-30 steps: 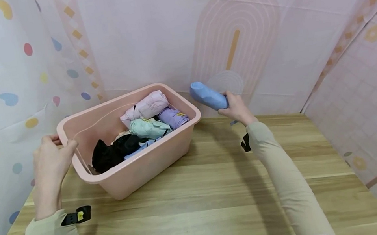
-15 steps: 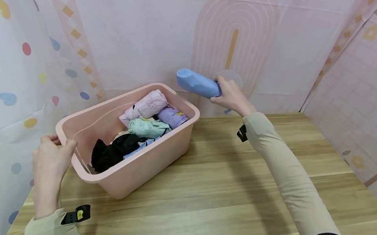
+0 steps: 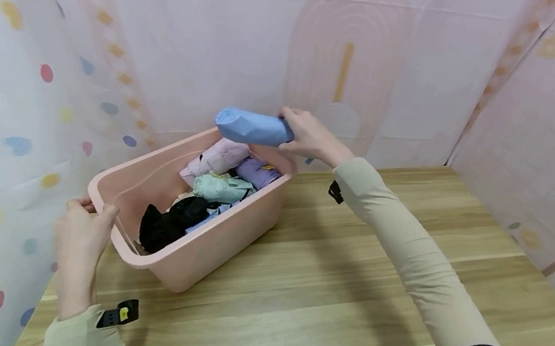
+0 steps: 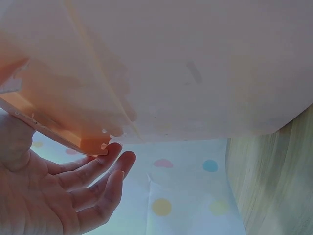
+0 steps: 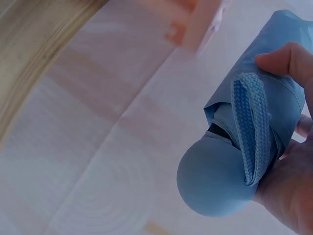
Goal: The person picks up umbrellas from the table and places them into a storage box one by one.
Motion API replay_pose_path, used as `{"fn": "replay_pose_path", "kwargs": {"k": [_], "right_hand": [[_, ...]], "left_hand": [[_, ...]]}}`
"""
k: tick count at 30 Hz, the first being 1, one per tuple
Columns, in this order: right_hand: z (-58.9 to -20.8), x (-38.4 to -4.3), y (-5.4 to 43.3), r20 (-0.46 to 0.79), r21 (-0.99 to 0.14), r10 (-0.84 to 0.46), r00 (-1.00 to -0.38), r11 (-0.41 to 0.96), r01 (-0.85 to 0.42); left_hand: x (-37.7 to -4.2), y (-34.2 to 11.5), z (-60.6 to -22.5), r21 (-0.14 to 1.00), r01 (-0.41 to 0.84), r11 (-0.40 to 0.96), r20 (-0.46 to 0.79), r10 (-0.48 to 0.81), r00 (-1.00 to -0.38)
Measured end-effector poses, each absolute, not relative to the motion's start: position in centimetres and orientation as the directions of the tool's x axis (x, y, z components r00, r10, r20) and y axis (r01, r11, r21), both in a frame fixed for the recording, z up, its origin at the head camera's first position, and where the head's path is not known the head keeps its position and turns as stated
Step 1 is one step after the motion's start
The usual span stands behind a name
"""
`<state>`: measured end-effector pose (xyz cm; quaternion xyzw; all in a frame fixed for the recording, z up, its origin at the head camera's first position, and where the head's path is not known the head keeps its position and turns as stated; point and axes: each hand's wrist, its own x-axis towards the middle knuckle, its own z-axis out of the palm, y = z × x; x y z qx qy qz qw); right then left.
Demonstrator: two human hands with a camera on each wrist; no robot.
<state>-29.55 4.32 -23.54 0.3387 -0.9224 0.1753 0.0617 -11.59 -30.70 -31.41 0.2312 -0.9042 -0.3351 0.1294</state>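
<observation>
A folded blue umbrella (image 3: pixel 253 127) is gripped in my right hand (image 3: pixel 312 136), held above the far right corner of the pink plastic bin (image 3: pixel 214 251). The right wrist view shows the umbrella's rounded handle (image 5: pixel 215 176) and woven strap (image 5: pixel 252 129), with the thumb and fingers round its body. At the bin's left end my left hand (image 3: pixel 82 245) holds the rim between thumb and fingers. Inside the bin lie rolled umbrellas: a pale pink one (image 3: pixel 218 158), a mint one (image 3: pixel 221 187) and a purple one (image 3: pixel 256 173). A black bundle (image 3: pixel 164 229) lies nearer the left end.
The bin stands on a wood-grain table (image 3: pixel 285 312), set at an angle. Behind the table hangs a patterned cloth backdrop (image 3: pixel 219 46), close to the bin's far side. Bare tabletop runs in front of the bin and to its right.
My right hand has carried the blue umbrella left and slightly up, from beside the bin to over its far right corner. The left hand keeps its hold on the rim.
</observation>
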Motion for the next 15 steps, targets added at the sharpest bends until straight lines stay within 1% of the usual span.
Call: {"fn": "replay_pose_path", "kwargs": {"k": [4,12,15], "right_hand": [[-23.1,-28.9,1.8,0.175,-0.211,-0.661,-0.730,0.699,-0.684],[-23.4,-27.8,-3.4,0.075,-0.105,-0.770,-0.634,0.626,-0.773],[-23.8,-27.6,-5.0,0.044,-0.023,-0.805,-0.592,0.591,-0.806]], "left_hand": [[-11.8,-30.4,-31.5,0.671,-0.322,0.668,0.081,-0.498,-0.864],[-11.9,-30.2,-31.7,0.677,-0.331,0.657,0.066,-0.502,-0.863],[-11.8,-30.4,-31.7,0.680,-0.336,0.651,0.057,-0.504,-0.862]]}}
